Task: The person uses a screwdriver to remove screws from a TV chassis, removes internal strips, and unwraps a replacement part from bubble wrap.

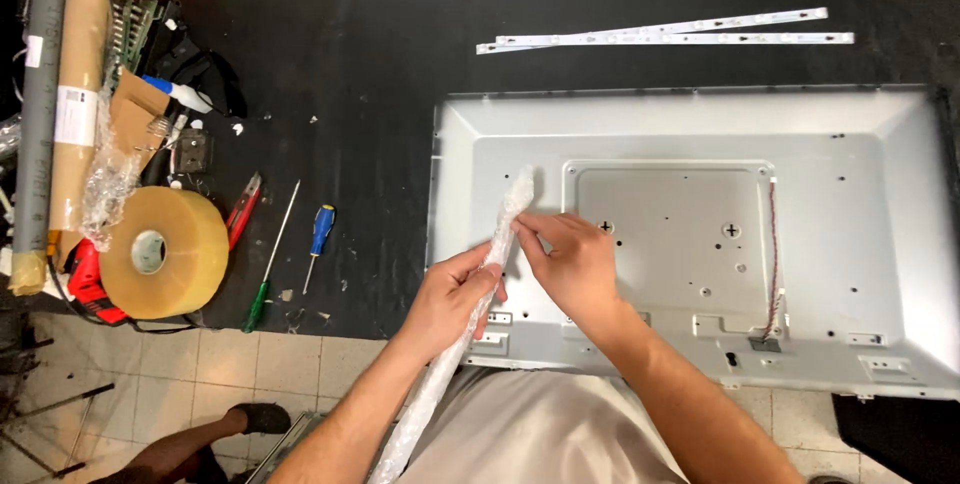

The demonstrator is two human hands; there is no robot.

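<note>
While your left hand point(455, 294) wraps its fingers closed around the long bubble-wrapped strip point(470, 314), your right hand point(570, 259) pinches the wrap near its upper end. It slants from your lap up over the grey metal back panel point(850, 244), a shallow tray on the black worktop point(380, 94) holding one red-and-white cable point(772, 254).
</note>
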